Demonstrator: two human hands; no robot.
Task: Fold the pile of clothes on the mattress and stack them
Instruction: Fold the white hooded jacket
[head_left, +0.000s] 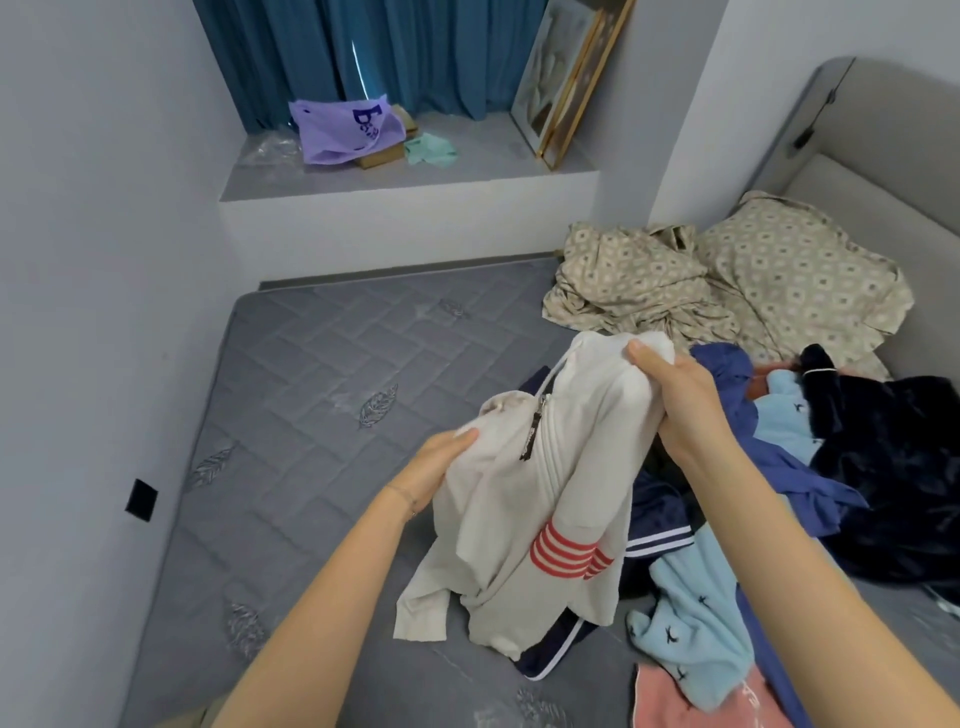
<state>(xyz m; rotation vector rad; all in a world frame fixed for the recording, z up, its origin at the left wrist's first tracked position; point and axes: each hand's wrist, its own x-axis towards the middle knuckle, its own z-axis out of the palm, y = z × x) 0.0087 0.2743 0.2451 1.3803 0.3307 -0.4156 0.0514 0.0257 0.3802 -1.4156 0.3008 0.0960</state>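
A cream zip-up jacket (524, 519) with red stripes on one sleeve hangs above the grey mattress (311, 395). My left hand (434, 470) grips its left side near the collar. My right hand (675, 395) holds the upper right part bunched up. The jacket's hem and one sleeve trail onto the mattress. To the right lies the pile of clothes (805, 467): a blue garment, a light blue piece with small dark prints (696, 623), a dark navy fleece (893, 467), navy shorts with white trim (660, 525) and a pink item (675, 701).
A patterned beige pillow (800, 270) and crumpled sheet (628, 280) lie at the head of the bed by the headboard (857, 156). A window ledge (415, 176) behind holds a purple bag (343, 130), a green cloth and framed pictures (566, 78). A wall borders the mattress on the left.
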